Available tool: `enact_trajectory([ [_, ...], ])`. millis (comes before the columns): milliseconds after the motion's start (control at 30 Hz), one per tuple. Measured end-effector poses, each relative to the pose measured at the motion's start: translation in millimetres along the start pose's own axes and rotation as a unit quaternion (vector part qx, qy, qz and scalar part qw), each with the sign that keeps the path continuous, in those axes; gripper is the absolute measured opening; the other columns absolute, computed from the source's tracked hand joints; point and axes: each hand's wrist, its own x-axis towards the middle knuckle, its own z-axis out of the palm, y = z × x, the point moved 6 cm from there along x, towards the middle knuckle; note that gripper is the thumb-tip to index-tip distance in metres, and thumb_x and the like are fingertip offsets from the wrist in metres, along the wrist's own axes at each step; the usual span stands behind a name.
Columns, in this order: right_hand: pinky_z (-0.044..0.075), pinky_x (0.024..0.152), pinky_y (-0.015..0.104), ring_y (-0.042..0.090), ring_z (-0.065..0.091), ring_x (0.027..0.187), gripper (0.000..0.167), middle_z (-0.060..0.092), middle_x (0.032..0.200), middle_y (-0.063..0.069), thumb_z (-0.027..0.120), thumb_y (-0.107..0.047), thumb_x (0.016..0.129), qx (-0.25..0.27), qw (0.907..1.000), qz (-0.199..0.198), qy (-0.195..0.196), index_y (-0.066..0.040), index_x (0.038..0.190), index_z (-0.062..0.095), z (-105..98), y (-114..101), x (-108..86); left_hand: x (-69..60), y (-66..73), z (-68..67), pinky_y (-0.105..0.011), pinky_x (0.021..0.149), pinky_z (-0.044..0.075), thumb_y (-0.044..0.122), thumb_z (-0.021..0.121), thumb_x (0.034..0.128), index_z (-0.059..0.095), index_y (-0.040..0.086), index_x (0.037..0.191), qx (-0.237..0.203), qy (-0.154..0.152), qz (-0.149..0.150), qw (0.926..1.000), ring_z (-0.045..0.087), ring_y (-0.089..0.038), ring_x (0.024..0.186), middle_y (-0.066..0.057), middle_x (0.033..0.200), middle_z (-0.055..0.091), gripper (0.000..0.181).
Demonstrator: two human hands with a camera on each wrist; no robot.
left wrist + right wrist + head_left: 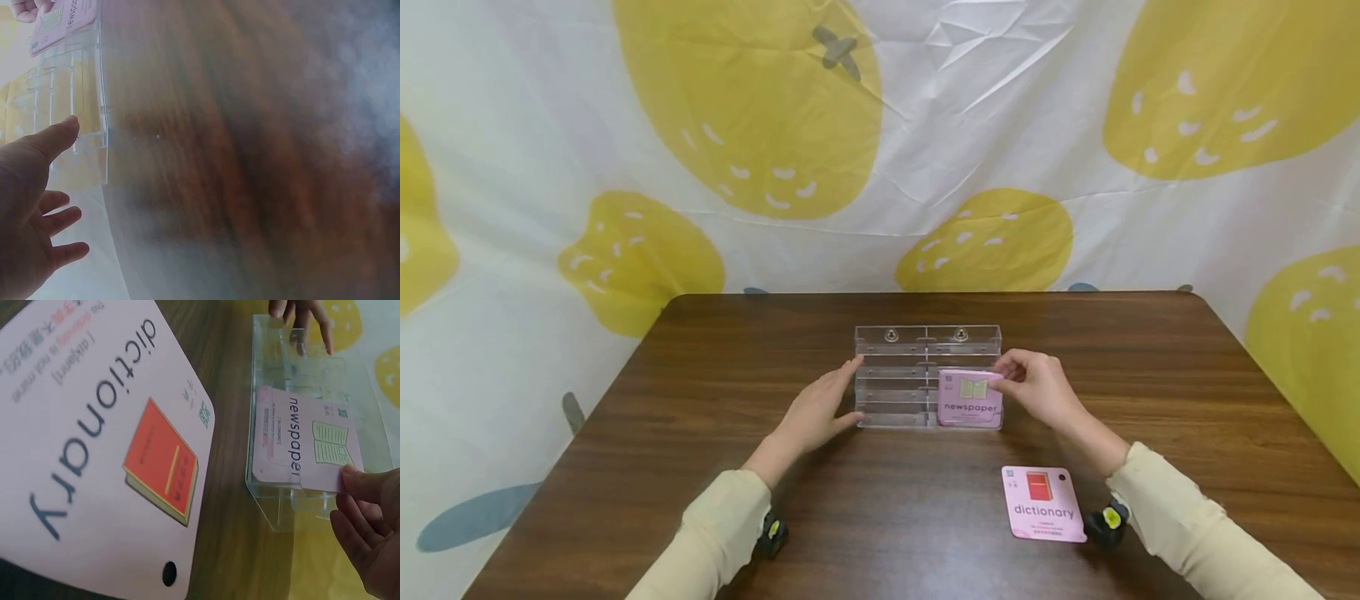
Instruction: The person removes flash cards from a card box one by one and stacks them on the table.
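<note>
A clear plastic rack (891, 383) with two columns of stepped pockets stands on the table. In its lower right pocket sits a pink "newspaper" card (970, 398), whose upper right corner my right hand (1041, 387) pinches between thumb and fingers. The right wrist view shows the card (322, 440) tilted, with pink card edges behind it. My left hand (820, 410) rests against the rack's left side, fingers extended; in the left wrist view its thumb (59, 139) touches the rack's edge. A pink "dictionary" card (1043, 504) lies flat on the table, nearer me.
The brown wooden table (737, 350) ends at a white cloth (820, 250) with yellow fruit shapes hanging behind it. Each wrist carries a small black camera, the right one (1107, 523) right beside the dictionary card.
</note>
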Motion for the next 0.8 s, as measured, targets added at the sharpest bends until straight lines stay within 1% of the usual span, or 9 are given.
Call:
enact_trajectory([
  [267,0.048,0.055,0.022,0.013,0.057,0.062,0.007,0.066,0.069,0.005,0.073,-0.005,0.074,-0.012,0.9998,-0.016,0.005,-0.002,0.076,0.067,-5,-2,1.8,0.2,-0.5,0.3,-0.040,0.105,0.031,0.030,0.067,0.0821,0.017,0.015,0.146,0.002,0.003,-0.003,1.0000,0.037,-0.026,0.128,-0.012,0.143,0.035,0.083],
  [467,0.048,0.055,0.021,0.013,0.059,0.063,0.005,0.067,0.072,0.007,0.071,-0.004,0.076,-0.015,0.9995,-0.025,0.009,-0.001,0.077,0.067,-8,-3,2.7,-0.6,-0.7,0.1,-0.041,0.105,0.030,0.030,0.067,0.0821,0.017,0.014,0.146,-0.001,0.005,-0.003,1.0000,0.038,-0.026,0.127,-0.013,0.142,0.035,0.083],
  [633,0.046,0.052,0.019,0.013,0.058,0.061,0.005,0.067,0.072,0.007,0.070,-0.005,0.078,-0.010,0.9993,-0.029,0.021,0.000,0.078,0.068,-12,-3,3.4,-0.3,0.0,-0.1,-0.040,0.105,0.031,0.030,0.067,0.0820,0.017,0.013,0.146,0.002,0.006,0.001,1.0000,0.038,-0.027,0.127,-0.014,0.142,0.035,0.083],
  [800,0.045,0.051,0.019,0.011,0.056,0.060,0.005,0.067,0.071,0.006,0.068,-0.003,0.079,-0.019,0.9980,-0.051,0.032,0.002,0.079,0.067,-15,-7,5.0,-0.4,0.4,-0.5,-0.041,0.104,0.032,0.030,0.068,0.0817,0.017,0.013,0.146,0.003,0.006,0.000,1.0000,0.039,-0.027,0.127,-0.014,0.141,0.036,0.083],
])
